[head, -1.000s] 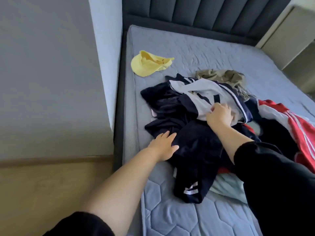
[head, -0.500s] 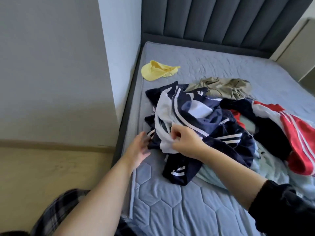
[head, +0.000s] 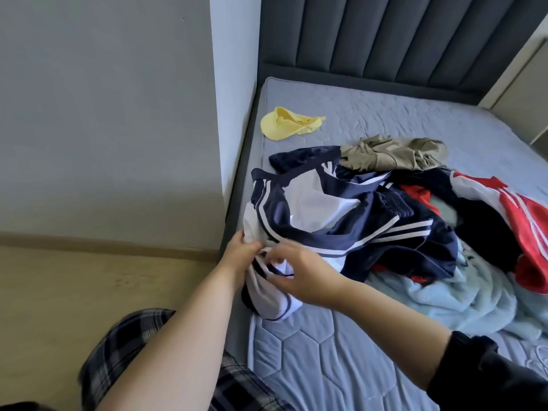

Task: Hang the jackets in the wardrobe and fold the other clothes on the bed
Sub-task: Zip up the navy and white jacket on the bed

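A navy and white striped jacket [head: 341, 215] lies bunched at the near left edge of the bed [head: 326, 366]. My left hand [head: 241, 250] grips its white fabric at the mattress edge. My right hand [head: 302, 274] pinches the same jacket just to the right, fingers curled into the cloth. Behind it lie an olive garment [head: 391, 154], a red and white jacket [head: 522, 226] and a light blue fleece [head: 462, 298].
A yellow cap [head: 287, 126] sits near the head of the bed by the dark padded headboard [head: 385, 40]. A grey wall [head: 103, 114] and a white pillar [head: 234, 99] stand to the left, wooden floor [head: 74, 292] below. Pale wardrobe panels [head: 522, 84] stand at right.
The jacket was pulled toward the near left edge of the bed. My left hand, open before, now grips it beside my right hand.
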The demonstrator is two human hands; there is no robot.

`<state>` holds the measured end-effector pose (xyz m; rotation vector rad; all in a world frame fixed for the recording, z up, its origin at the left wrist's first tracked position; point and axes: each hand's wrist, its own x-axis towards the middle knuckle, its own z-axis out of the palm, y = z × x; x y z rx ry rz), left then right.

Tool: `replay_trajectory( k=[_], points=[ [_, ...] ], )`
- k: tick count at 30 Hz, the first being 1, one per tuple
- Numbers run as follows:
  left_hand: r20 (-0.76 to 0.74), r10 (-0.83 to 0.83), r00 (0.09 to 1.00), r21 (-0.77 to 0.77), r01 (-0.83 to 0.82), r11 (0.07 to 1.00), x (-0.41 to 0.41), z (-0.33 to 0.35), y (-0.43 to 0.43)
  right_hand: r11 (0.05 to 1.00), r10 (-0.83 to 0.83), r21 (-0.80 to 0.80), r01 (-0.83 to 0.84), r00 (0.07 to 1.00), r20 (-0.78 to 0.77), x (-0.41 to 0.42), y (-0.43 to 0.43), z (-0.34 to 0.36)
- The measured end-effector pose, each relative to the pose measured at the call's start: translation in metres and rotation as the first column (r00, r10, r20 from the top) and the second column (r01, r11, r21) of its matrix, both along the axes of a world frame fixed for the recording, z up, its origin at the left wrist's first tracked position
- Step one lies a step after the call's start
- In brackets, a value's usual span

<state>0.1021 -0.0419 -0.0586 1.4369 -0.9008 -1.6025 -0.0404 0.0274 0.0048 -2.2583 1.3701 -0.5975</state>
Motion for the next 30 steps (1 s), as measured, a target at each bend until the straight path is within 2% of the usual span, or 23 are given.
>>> replay_trajectory(
  k=[2, 3, 4, 6, 8, 9, 11, 14, 17, 19, 20, 21, 22, 24, 25, 26, 27, 29, 30],
  points=[
    [0.009, 0.023, 1.0, -0.008, -0.023, 1.0, 0.003, 0.001, -0.005, 0.929, -0.207, -0.314, 0.196, 0.978, -0.001, -0.006, -0.011, -0.007],
    [0.011, 0.03, 0.999, -0.007, -0.03, 1.0, 0.003, 0.002, -0.008, 0.881, -0.335, -0.37, 0.296, 0.941, -0.044, -0.012, -0.019, -0.011],
    [0.001, 0.041, 0.999, 0.0, -0.041, 0.999, 0.002, 0.001, -0.011, 0.867, -0.426, -0.338, 0.366, 0.897, -0.121, -0.019, -0.026, -0.014],
    [-0.006, 0.074, 0.997, 0.014, -0.074, 0.997, 0.0, 0.002, -0.014, 0.872, -0.488, -0.094, 0.481, 0.834, -0.256, -0.034, -0.035, -0.023],
    [0.139, 0.131, 0.982, -0.032, -0.127, 0.991, 0.0, 0.002, -0.015, 0.819, -0.499, 0.188, 0.542, 0.835, -0.232, -0.04, -0.033, -0.028],
    [0.256, 0.158, 0.954, -0.074, -0.143, 0.987, 0.002, 0.001, -0.016, 0.812, -0.496, 0.228, 0.537, 0.841, -0.214, -0.041, -0.031, -0.032],
    [0.347, 0.188, 0.919, -0.137, -0.149, 0.979, 0.003, 0.002, -0.02, 0.836, -0.471, 0.202, 0.511, 0.855, -0.215, -0.034, -0.022, -0.039],
    [0.222, 0.064, 0.973, -0.081, -0.047, 0.996, -0.006, 0.009, -0.024, 0.897, -0.333, 0.247, 0.367, 0.928, -0.17, -0.018, -0.009, -0.045],
    [0.201, -0.092, 0.975, -0.027, 0.1, 0.995, -0.014, 0.01, -0.017, 0.942, -0.138, 0.246, 0.228, 0.932, -0.336, -0.008, -0.005, -0.05],
    [0.267, -0.194, 0.944, -0.04, 0.212, 0.977, -0.016, 0.003, -0.016, 0.951, -0.214, 0.13, 0.281, 0.9, -0.379, -0.009, -0.009, -0.05],
    [0.285, -0.196, 0.938, -0.052, 0.219, 0.974, -0.016, 0.003, -0.016, 0.935, -0.306, 0.073, 0.348, 0.892, -0.333, -0.013, -0.012, -0.048],
    [0.245, -0.152, 0.957, -0.064, 0.173, 0.983, -0.016, 0.003, -0.017, 0.901, -0.408, 0.047, 0.431, 0.879, -0.249, -0.018, -0.016, -0.045],
    [0.135, -0.086, 0.987, -0.056, 0.094, 0.994, -0.016, 0.005, -0.019, 0.855, -0.505, 0.054, 0.516, 0.852, -0.139, -0.025, -0.021, -0.039],
    [-0.114, 0.085, 0.99, 0.008, -0.084, 0.996, -0.013, 0.009, -0.023, 0.735, -0.678, 0.122, 0.667, 0.727, 0.108, -0.045, -0.034, -0.024],
    [-0.17, 0.139, 0.975, 0.029, -0.137, 0.99, -0.011, 0.009, -0.025, 0.668, -0.741, 0.148, 0.729, 0.633, 0.225, -0.055, -0.041, -0.016],
    [-0.132, 0.137, 0.982, 0.016, -0.136, 0.991, -0.009, 0.007, -0.027, 0.592, -0.787, 0.157, 0.791, 0.523, 0.327, -0.065, -0.048, -0.008],
    [-0.009, 0.09, 0.996, -0.012, -0.09, 0.996, -0.008, 0.002, -0.03, 0.509, -0.807, 0.163, 0.845, 0.403, 0.431, -0.075, -0.055, 0.0],
    [0.245, -0.044, 0.969, -0.013, 0.049, 0.999, -0.007, -0.009, -0.027, 0.353, -0.779, 0.209, 0.912, 0.163, 0.606, -0.092, -0.067, 0.016],
    [0.279, -0.103, 0.955, 0.03, 0.098, 0.995, -0.009, -0.013, -0.024, 0.314, -0.757, 0.255, 0.915, 0.079, 0.648, -0.099, -0.071, 0.021]
  ],
)
